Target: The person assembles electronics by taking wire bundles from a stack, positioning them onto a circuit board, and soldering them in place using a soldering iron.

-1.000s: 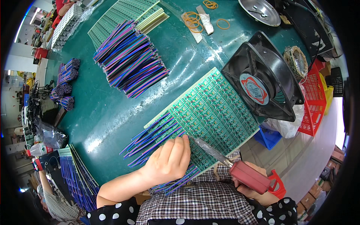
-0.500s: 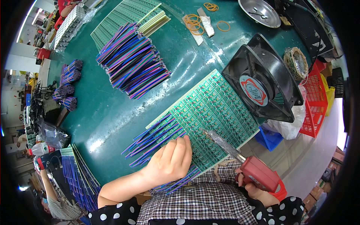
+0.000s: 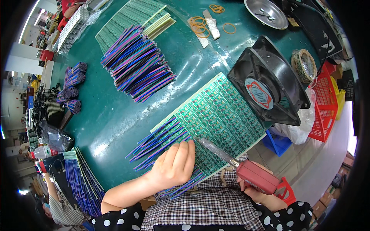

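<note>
A green circuit board panel [image 3: 227, 111] lies at a slant in front of me, with small parts in rows. Blue, pink and black wires [image 3: 154, 142] stick out from its left edge. My left hand [image 3: 173, 163] is closed in a pinch over that wired edge, on what looks like one of the wires; the fingers mostly hide it. My right hand [image 3: 250, 188] grips a red soldering gun [image 3: 256, 177] by its handle. The gun's wrapped metal barrel points up and left, its tip close to my left fingertips, above the board.
A black fan [image 3: 266, 84] stands against the panel's right end. Beyond lie a wire pile [image 3: 138, 63], stacked boards [image 3: 131, 19], rubber bands [image 3: 199, 26] and a metal dish [image 3: 266, 13]. Wired boards [image 3: 79, 181] hang at left, near another person [image 3: 63, 208]. A red basket [image 3: 325, 107] stands right.
The soldering gun in my right hand has moved left and slightly down, bringing its tip from the board's middle to beside my left fingertips. My left hand has barely moved.
</note>
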A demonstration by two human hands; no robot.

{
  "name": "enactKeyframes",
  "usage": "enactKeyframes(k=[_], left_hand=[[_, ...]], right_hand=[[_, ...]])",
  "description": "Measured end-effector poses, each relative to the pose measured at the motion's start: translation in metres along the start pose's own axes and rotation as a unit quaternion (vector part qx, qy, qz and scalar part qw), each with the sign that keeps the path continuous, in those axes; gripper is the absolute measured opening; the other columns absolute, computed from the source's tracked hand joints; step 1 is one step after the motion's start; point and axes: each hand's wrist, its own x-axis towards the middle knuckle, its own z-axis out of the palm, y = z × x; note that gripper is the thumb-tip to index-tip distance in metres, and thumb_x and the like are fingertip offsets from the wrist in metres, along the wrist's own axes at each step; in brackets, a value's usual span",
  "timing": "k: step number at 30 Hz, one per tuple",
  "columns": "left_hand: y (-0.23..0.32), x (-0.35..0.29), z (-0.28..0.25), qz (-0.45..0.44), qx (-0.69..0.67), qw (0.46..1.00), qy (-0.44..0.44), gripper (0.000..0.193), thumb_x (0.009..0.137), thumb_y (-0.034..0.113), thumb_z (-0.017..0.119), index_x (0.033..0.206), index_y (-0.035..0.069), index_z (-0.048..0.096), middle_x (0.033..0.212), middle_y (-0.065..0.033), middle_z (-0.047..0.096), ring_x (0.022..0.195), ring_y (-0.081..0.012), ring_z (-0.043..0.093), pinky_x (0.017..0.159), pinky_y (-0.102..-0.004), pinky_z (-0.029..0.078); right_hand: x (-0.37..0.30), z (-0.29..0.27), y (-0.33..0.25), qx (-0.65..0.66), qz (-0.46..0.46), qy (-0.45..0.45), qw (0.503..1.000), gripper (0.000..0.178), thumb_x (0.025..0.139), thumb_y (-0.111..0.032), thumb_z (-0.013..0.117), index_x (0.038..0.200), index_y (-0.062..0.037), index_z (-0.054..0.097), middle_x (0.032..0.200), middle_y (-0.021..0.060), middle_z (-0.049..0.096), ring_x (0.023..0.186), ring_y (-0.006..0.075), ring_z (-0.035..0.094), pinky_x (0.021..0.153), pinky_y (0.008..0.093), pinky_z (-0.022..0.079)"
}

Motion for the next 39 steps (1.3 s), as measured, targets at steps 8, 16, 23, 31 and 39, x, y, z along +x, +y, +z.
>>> enactKeyframes(k=[8,16,23,31,39], left_hand=[[0.002,0.0,0.003,-0.009,0.007,1.0,-0.002,0.026,0.069,0.004,0.062,0.091,-0.007,0.066,0.083,-0.0096,0.061,0.072,-0.0155,0.06,0.058,-0.0209,0.05],[0.002,-0.001,0.004,-0.007,0.013,1.0,0.001,0.027,0.07,0.005,0.061,0.093,-0.007,0.066,0.084,-0.0094,0.061,0.073,-0.0149,0.06,0.057,-0.0198,0.049],[0.008,0.001,-0.005,-0.054,-0.021,0.998,-0.039,0.036,0.067,0.003,0.064,0.102,-0.007,0.064,0.091,-0.0124,0.06,0.076,-0.0214,0.06,0.064,-0.0283,0.051],[-0.075,0.046,0.004,-0.202,-0.062,0.977,0.029,0.02,0.079,0.0,0.065,0.099,-0.002,0.063,0.098,-0.0147,0.061,0.087,-0.0321,0.059,0.077,-0.0396,0.049],[-0.089,0.044,0.031,-0.218,-0.051,0.973,0.059,0.012,0.079,0.003,0.067,0.09,0.003,0.064,0.087,-0.0083,0.061,0.081,-0.0262,0.06,0.07,-0.0359,0.05]], right_hand=[[0.014,-0.004,-0.014,-0.026,-0.021,0.01,0.999,0.069,0.069,-0.035,0.083,0.119,0.0066,0.058,0.099,0.0115,0.07,0.07,0.0198,0.069,0.063,0.0289,0.054],[-0.015,0.004,-0.012,0.077,0.183,0.036,0.979,0.06,0.063,-0.018,0.08,0.116,0.0037,0.061,0.1,0.0131,0.069,0.077,0.0245,0.07,0.067,0.0299,0.055],[-0.023,0.006,-0.009,0.093,0.219,0.054,0.97,0.052,0.068,-0.005,0.076,0.116,0.0063,0.059,0.099,0.0124,0.069,0.082,0.0184,0.07,0.07,0.0283,0.055],[-0.009,0.001,-0.022,0.405,0.206,0.123,0.882,0.075,0.074,-0.009,0.079,0.134,0.0082,0.039,0.106,0.0186,0.065,0.073,0.0148,0.064,0.061,0.0251,0.053],[-0.009,0.0,-0.023,0.443,0.219,0.138,0.858,0.085,0.074,-0.016,0.083,0.137,0.0097,0.033,0.107,0.0207,0.064,0.071,0.0142,0.063,0.059,0.0235,0.052]])
